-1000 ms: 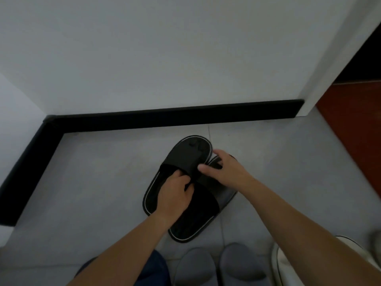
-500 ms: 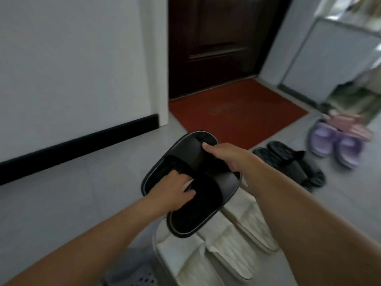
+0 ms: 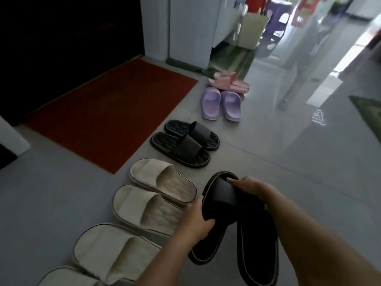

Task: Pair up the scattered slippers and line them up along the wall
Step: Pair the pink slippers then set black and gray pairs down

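Swung away from the skirting wall of half a second ago, my view now runs down the hallway floor [image 3: 299, 166]. The two black slippers I carry have shifted from above the cream ones to just right of them.

My left hand [image 3: 196, 222] grips the nearer black slipper [image 3: 221, 196] at its strap, fingers [image 3: 206, 221] curled round the band's near edge. My right hand [image 3: 254, 187] holds the same strap from the far side, its fingers closed over the top near the toe. The second black slipper [image 3: 256, 250] lies partly under the first, below my right forearm, its pale-trimmed heel toward me. Whether either one touches the floor I cannot tell.

Left of them, four cream slippers [image 3: 144, 207] sit side by side in a row, the nearest cut off by the frame edge. Beyond these a black pair [image 3: 185, 144] lies together just beside the corner of the red doormat [image 3: 103, 112]. A purple pair [image 3: 221, 103] comes next, then a pink pair [image 3: 228, 81], which is too blurred for me to say how its two slippers lie against each other. The doormat lies before a dark door [image 3: 68, 38]. The far end of the hallway is a blur of glare on the tiles.
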{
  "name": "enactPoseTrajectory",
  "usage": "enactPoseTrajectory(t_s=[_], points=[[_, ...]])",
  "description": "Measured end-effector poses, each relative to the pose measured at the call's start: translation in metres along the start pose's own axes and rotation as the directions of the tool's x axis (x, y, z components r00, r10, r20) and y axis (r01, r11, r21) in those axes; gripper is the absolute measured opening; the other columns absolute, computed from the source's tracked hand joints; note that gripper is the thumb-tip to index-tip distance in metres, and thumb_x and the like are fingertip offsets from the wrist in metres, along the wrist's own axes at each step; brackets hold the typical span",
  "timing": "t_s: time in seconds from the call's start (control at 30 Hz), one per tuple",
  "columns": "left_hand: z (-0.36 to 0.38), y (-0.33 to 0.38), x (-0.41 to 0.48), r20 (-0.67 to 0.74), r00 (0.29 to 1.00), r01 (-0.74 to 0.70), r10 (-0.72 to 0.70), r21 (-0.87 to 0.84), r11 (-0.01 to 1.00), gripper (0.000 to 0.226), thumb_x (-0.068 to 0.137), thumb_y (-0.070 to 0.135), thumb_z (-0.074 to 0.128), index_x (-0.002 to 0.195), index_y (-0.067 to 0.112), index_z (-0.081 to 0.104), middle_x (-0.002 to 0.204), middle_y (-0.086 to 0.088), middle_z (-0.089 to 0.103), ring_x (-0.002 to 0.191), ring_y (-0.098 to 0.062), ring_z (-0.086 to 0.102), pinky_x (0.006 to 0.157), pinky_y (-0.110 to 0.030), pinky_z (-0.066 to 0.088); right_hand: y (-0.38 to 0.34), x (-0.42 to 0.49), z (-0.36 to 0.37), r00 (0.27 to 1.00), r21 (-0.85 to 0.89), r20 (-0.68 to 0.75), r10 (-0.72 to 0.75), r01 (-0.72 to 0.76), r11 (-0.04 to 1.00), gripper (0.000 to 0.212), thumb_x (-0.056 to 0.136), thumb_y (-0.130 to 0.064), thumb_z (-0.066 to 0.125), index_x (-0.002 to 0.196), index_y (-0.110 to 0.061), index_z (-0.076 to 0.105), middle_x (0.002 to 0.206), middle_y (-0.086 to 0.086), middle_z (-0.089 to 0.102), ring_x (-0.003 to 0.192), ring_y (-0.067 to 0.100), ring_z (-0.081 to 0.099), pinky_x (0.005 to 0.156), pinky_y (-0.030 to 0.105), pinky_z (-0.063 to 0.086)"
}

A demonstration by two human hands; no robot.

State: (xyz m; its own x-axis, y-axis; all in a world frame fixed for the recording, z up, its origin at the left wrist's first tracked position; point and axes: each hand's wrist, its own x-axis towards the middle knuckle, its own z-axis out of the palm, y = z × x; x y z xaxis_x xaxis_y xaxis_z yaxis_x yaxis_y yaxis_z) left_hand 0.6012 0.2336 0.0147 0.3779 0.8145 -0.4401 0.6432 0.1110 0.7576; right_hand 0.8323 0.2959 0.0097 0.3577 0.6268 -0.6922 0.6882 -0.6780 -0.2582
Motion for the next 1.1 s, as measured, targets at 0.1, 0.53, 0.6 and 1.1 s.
enactPoseTrajectory(t_s=[0.1,0.53,0.6,1.1], points=[[0.052,-0.012,0.006,-0.064,0.995,0.081,-0.083,-0.03,0.996,0.062,0.088,0.01,0.047,0.143,0.032,0.029,0.135,-0.002,0.048,0.124,-0.022,0.049,0.103,-0.036,0.043,0.035,0.02,0.014,1.0,0.051,-0.006,-0.007,0.007,0.999,0.055,0.078,-0.07,0.051,0.068,-0.017,0.064,0.077,0.001,0.064,0.07,0.017,0.061,0.064,0.025,0.043],[0.081,-0.04,0.037,0.016,0.995,0.103,-0.103,0.009,0.995,0.054,0.092,0.022,0.051,0.142,0.012,0.035,0.142,-0.007,0.04,0.131,-0.02,0.036,0.111,-0.027,0.028,-0.026,0.055,0.043,0.789,0.274,-0.59,-0.172,0.396,0.876,0.04,0.099,-0.034,0.031,0.089,-0.014,0.065,0.096,0.006,0.062,0.098,0.025,0.055,0.088,0.039,0.041],[0.057,-0.052,0.022,-0.082,0.991,0.094,-0.103,-0.106,0.99,0.037,0.09,0.018,0.052,0.127,0.017,0.052,0.128,-0.007,0.052,0.119,-0.016,0.049,0.101,-0.022,0.034,-0.083,0.04,0.077,0.781,0.312,-0.521,-0.345,0.551,0.774,0.037,0.098,-0.036,0.035,0.079,-0.016,0.06,0.082,0.001,0.058,0.084,0.021,0.055,0.076,0.035,0.041],[-0.124,-0.218,-0.347,-0.553,0.604,0.441,-0.574,-0.369,0.819,0.02,0.092,0.02,0.052,0.097,0.038,0.059,0.089,0.019,0.064,0.084,0.002,0.063,0.078,-0.021,0.053,-0.23,-0.25,0.376,-0.022,0.437,0.436,-0.9,0.879,0.191,0.03,0.095,-0.024,0.05,0.065,-0.025,0.055,0.059,-0.004,0.058,0.055,0.009,0.054,0.061,0.03,0.046]])
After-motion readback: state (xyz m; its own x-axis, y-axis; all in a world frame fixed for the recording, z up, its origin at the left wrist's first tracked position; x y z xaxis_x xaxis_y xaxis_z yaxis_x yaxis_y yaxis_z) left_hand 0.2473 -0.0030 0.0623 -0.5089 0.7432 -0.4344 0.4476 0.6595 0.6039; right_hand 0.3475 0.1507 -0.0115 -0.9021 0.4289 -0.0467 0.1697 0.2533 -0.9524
